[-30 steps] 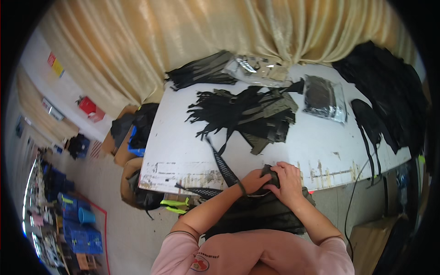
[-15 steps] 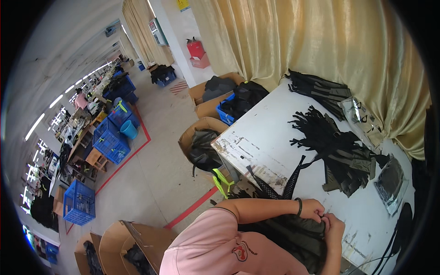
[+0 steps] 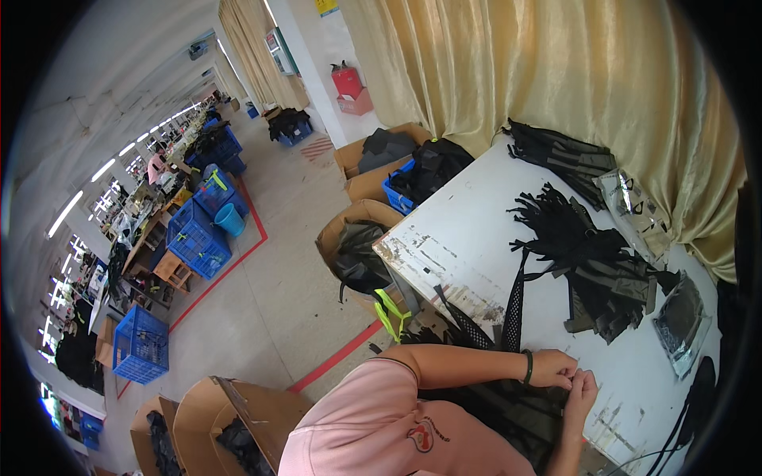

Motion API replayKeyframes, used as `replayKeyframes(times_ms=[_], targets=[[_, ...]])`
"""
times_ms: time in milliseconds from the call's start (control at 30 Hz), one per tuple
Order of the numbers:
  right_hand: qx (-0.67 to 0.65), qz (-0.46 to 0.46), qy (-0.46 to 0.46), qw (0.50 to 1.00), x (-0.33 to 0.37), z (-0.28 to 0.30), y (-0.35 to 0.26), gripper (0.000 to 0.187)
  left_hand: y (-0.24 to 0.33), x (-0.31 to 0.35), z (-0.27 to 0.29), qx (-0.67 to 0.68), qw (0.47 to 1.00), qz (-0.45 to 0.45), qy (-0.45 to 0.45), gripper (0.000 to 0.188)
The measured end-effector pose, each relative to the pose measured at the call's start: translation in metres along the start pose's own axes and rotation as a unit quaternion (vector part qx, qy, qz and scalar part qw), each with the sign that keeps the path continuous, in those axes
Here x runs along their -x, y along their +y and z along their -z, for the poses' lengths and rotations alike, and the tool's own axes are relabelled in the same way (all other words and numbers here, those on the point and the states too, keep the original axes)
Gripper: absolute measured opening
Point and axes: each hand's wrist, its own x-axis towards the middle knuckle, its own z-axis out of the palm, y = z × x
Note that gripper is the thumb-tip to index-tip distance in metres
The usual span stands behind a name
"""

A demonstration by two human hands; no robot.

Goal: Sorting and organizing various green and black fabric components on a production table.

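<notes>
My left hand [image 3: 553, 368], with a dark band at its wrist, meets my right hand [image 3: 582, 390] above the near part of the white table [image 3: 456, 214]. Both are closed, fingertips pinched together; whatever is between them is too small to make out. Under my left forearm lies a black and olive fabric piece [image 3: 516, 404], partly hidden by my arm and pink sleeve. Black mesh straps [image 3: 514, 309] stick up beyond the forearm. Farther along the table rests a pile of black and olive strapped pieces [image 3: 587, 254].
Another dark stack [image 3: 559, 159] lies by the curtain [image 3: 540, 71], beside a clear plastic packet [image 3: 631, 206]. A second packet [image 3: 683, 325] is at the table's right. Cardboard boxes [image 3: 349, 214] and a blue crate [image 3: 401, 194] stand along the left edge. More boxes [image 3: 246, 412] are lower left.
My hands have shifted slightly right and down, staying pinched together. A mesh strap now stands more upright. The view has moved a little.
</notes>
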Motion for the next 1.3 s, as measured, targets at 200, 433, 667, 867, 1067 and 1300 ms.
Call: replayKeyframes(times_ms=[200,433,667,867,1067,1300], targets=[[-0.241,-0.107,-0.014,0.964,0.013,0.021,-0.02,0.014,-0.006,-0.01,-0.002,0.158,0.986,-0.059,0.014,0.013],[-0.438,-0.141,-0.188,0.868,0.01,0.001,-0.035,0.03,0.007,0.0,0.042,0.101,0.987,-0.077,0.096,0.015],[-0.041,-0.042,0.017,0.998,0.012,0.005,-0.031,0.007,0.039,-0.009,0.043,0.118,0.992,-0.018,-0.039,0.014],[-0.151,-0.007,0.161,0.975,0.0,0.031,-0.016,0.012,0.02,-0.009,0.038,0.114,0.984,0.123,-0.053,0.021],[-0.019,-0.012,-0.011,1.0,0.007,0.027,-0.045,0.016,0.024,-0.009,0.04,0.143,0.968,0.193,-0.069,0.027],[-0.093,-0.141,-0.037,0.985,0.016,0.096,-0.051,0.008,-0.001,0.026,0.07,-0.043,0.959,0.12,-0.255,0.034]])
